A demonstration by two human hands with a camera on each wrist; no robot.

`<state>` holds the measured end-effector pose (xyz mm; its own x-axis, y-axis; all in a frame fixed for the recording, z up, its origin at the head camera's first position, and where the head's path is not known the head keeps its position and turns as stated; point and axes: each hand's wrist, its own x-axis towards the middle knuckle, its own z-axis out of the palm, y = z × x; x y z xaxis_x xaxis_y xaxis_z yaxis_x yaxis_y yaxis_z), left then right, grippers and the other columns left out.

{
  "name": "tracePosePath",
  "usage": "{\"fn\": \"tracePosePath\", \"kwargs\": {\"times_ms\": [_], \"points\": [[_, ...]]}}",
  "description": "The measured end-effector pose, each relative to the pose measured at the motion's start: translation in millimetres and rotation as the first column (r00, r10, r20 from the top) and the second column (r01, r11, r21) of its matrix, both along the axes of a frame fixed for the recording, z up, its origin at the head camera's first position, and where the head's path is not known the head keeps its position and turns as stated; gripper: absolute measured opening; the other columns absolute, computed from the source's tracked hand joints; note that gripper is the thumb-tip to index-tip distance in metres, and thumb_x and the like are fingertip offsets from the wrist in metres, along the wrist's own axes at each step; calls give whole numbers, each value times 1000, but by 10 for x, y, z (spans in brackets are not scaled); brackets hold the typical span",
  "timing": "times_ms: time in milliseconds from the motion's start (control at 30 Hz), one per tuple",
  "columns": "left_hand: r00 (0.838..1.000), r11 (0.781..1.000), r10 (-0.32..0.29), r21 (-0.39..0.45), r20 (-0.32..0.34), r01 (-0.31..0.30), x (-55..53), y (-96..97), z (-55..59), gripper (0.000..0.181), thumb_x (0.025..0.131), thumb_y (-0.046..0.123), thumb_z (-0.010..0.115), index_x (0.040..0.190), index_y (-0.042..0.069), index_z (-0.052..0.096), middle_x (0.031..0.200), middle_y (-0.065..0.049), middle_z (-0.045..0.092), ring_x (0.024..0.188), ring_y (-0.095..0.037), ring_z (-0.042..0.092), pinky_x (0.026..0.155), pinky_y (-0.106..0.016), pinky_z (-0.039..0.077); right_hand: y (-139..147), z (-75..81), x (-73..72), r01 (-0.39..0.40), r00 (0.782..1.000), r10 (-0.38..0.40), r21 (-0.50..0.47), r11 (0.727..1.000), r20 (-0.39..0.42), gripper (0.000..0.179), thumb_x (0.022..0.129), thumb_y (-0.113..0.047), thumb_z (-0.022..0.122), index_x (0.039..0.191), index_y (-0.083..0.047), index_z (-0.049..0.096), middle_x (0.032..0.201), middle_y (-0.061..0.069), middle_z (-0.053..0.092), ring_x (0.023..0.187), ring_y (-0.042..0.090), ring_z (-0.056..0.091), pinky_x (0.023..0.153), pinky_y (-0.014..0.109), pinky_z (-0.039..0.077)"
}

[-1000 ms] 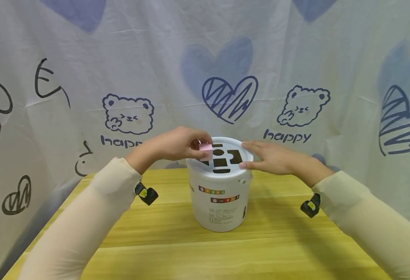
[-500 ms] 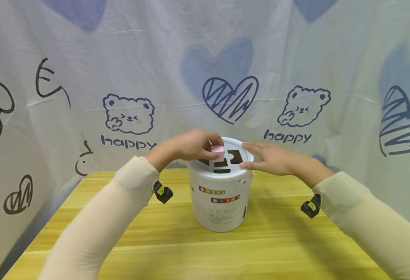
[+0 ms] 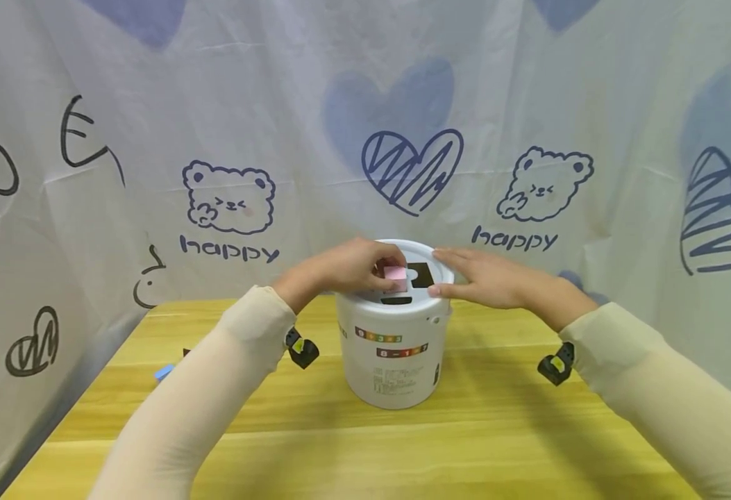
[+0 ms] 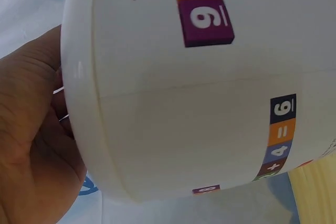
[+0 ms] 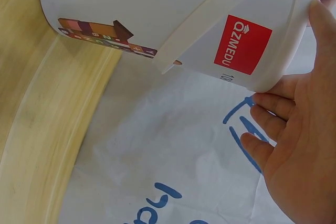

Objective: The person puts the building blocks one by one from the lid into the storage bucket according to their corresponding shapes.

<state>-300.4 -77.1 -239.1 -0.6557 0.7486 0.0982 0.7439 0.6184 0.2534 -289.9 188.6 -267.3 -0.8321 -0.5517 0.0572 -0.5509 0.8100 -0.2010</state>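
Observation:
A white bucket (image 3: 393,378) stands upright on the wooden table, its white lid (image 3: 418,251) cut with shaped holes. My left hand (image 3: 355,267) pinches a small pink block (image 3: 395,276) over the middle of the lid, covering several holes. Whether the block's lower end is inside a hole cannot be seen. On the lid's right rim rests my right hand (image 3: 490,279), fingers extended and thumb toward the front. In the left wrist view the bucket wall hides the fingertips of the left hand (image 4: 31,135). The right wrist view has the right hand (image 5: 296,145) touching the rim.
A blue block (image 3: 164,372) and a small dark piece (image 3: 187,352) lie on the table (image 3: 315,451) beyond the left sleeve, partly hidden. The bucket's white handle (image 5: 202,22) hangs along its side. Behind the table hangs a printed curtain (image 3: 315,90).
My left hand has carried the pink block rightward across the lid to its middle, and slightly lower. The right hand has stayed on the rim. A blue block has come into sight at left.

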Motion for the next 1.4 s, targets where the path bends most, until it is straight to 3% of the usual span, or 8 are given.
{"fn": "tracePosePath", "kwargs": {"times_ms": [333, 567, 700, 1033, 1400], "points": [[999, 999, -24, -22, -34, 23, 17, -5, -29, 38, 91, 28, 70, 124, 10, 65, 106, 2, 67, 94, -10, 60, 87, -24, 50, 10, 2, -6, -14, 1000, 14, 9, 1000, 14, 95, 88, -76, 40, 157, -13, 21, 160, 12, 22, 143, 38, 23, 113, 61, 21], [999, 1000, -25, 10, -47, 26, 78, -98, 5, 38, 91, 26, 71, 125, 8, 66, 112, -3, 67, 95, -15, 61, 85, -27, 52, 4, 4, 1, -16, 1000, 16, 13, 1000, 11, 95, 89, -76, 40, 157, -13, 21, 160, 12, 22, 143, 38, 23, 113, 61, 21], [999, 999, -5, 42, -37, 7, 123, -207, 45, 38, 92, 26, 69, 126, 8, 65, 117, -5, 66, 99, -17, 61, 87, -32, 53, 7, 4, 1, -11, 1000, 11, 10, 1000, 11, 95, 88, -76, 40, 157, -14, 21, 160, 12, 22, 144, 38, 23, 113, 61, 20], [995, 995, 53, 88, -83, -46, 211, -589, 66, 42, 93, 30, 69, 128, 8, 63, 122, -6, 63, 109, -23, 59, 93, -41, 51, -3, -3, 5, -10, 1000, 10, 13, 1000, 9, 95, 88, -76, 41, 157, -14, 21, 161, 11, 20, 144, 38, 20, 114, 60, 19], [990, 986, 113, 130, -82, -102, 269, -970, -34, 50, 93, 37, 68, 134, 11, 59, 128, -5, 61, 118, -27, 54, 100, -48, 45, -11, 1, 12, -5, 1000, 5, 10, 1000, 10, 94, 89, -75, 41, 157, -13, 21, 161, 12, 20, 144, 38, 20, 114, 61, 19]]}}
